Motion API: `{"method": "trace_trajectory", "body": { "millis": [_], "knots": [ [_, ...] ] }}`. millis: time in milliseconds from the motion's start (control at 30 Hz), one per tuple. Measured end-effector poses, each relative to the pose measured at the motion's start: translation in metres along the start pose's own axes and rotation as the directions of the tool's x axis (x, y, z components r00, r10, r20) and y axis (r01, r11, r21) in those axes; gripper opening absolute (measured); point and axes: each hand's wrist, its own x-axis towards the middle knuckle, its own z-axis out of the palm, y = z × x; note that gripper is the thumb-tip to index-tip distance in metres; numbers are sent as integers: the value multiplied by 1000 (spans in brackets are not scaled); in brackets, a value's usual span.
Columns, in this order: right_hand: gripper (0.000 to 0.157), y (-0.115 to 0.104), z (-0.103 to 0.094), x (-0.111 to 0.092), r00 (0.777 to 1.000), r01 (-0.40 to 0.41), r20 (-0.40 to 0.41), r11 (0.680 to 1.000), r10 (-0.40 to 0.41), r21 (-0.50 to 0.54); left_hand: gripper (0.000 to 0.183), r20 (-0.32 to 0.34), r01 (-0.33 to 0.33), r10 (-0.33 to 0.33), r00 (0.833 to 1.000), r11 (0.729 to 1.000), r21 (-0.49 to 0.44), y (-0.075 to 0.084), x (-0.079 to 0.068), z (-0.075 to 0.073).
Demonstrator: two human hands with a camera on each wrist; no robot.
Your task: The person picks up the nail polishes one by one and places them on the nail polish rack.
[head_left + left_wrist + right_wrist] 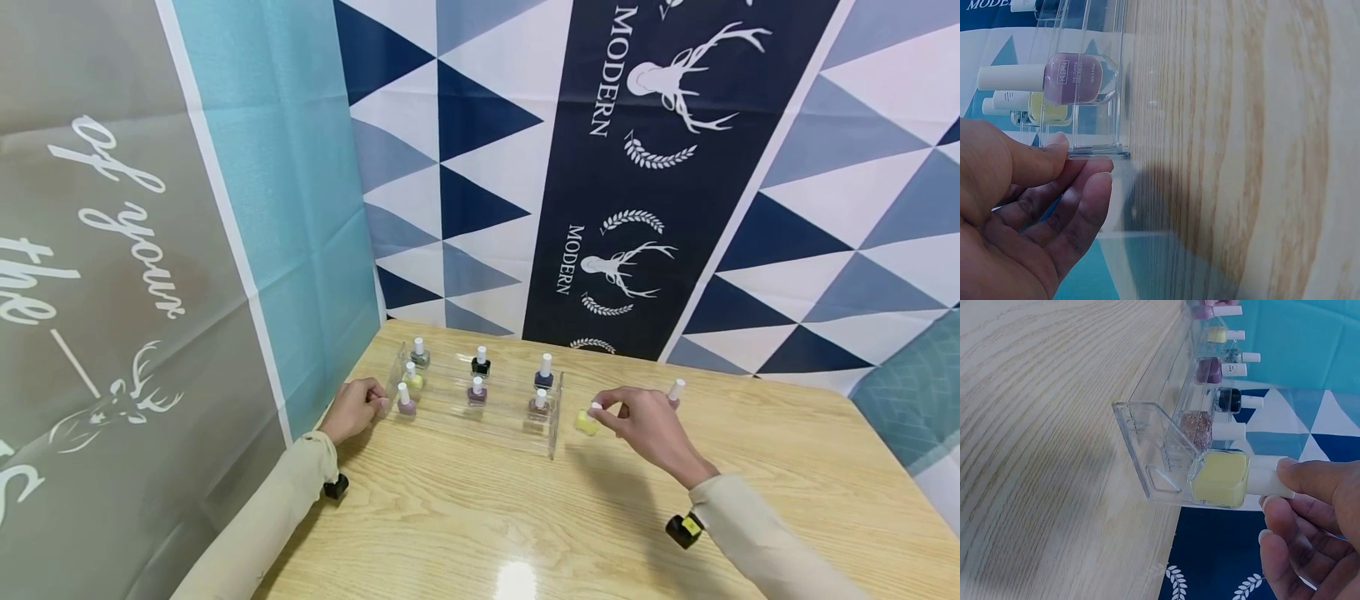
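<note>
A clear stepped display rack point(465, 425) stands on the table, carrying several nail polish bottles with white caps. At its left end my left hand point(356, 410) pinches the end panel point(1100, 150) between thumb and fingers. A mauve nail polish bottle point(1075, 78) sits on the rack just beside that thumb. Right of the rack, my right hand point(651, 423) holds a yellow nail polish bottle point(1222, 479) by its white cap point(1269, 482), raised near the rack's right end panel point(1154, 453). A glittery pinkish bottle point(1196, 430) stands on the rack close to it.
Another white-capped nail polish bottle point(676, 392) stands on the wooden table point(450, 517) behind my right hand, partly hidden by it. Patterned cloth point(487, 167) hangs along the table's back edge, and more cloth point(315, 208) hangs at the left.
</note>
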Motion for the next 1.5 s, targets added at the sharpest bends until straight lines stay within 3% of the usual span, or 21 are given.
{"method": "trace_trajectory", "body": {
  "millis": [733,1200,1500],
  "knots": [
    [8,-13,11,11,997,75,1,995,-76,72,7,-6,-10,10,1000,1000,10,2,3,0],
    [7,-25,19,17,992,126,-7,989,-126,76,9,1,8,-8,1000,1000,4,0,2,1],
    [4,-32,27,21,987,163,-14,984,-163,72,8,-4,-14,14,1000,1000,0,-2,1,1]
  ]
}}
